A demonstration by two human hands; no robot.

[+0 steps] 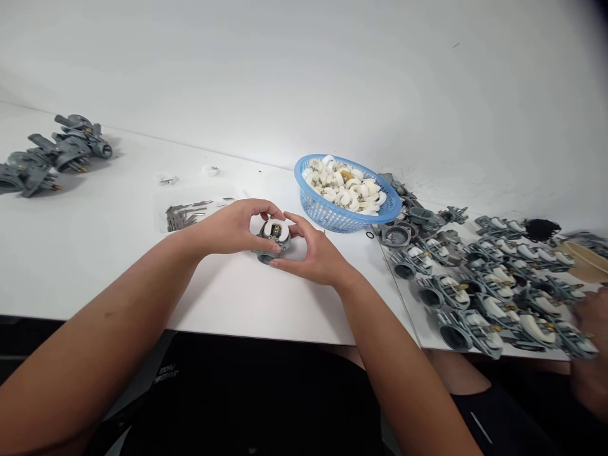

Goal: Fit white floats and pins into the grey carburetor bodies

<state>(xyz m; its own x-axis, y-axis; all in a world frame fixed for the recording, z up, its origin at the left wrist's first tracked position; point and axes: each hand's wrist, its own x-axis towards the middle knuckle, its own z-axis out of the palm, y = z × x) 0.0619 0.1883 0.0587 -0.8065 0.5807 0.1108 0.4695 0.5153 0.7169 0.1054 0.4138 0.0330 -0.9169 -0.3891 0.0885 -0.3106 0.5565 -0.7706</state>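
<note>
In the middle of the white table I have a grey metal carburetor (pixel 266 258) with a white float (pixel 284 233) on its upper side. My left hand (pixel 240 227) grips it from the left, thumb and fingers curled about the float. From the right, my right hand (pixel 316 252) holds the same carburetor, its thumb low at the front and its fingers at the back. Part of the body is hidden by my fingers. Just left of my left hand, a clear tray (pixel 164 201) carries thin metal pins (pixel 178 217).
A blue basket (pixel 319 212) heaped with white floats (pixel 342 187) stands behind my right hand. Rows of carburetors (pixel 494 278) with floats cover the right side; others (pixel 66 149) lie far left. Two loose floats (pixel 166 180) sit behind the tray. Another person's hand (pixel 591 316) shows at far right.
</note>
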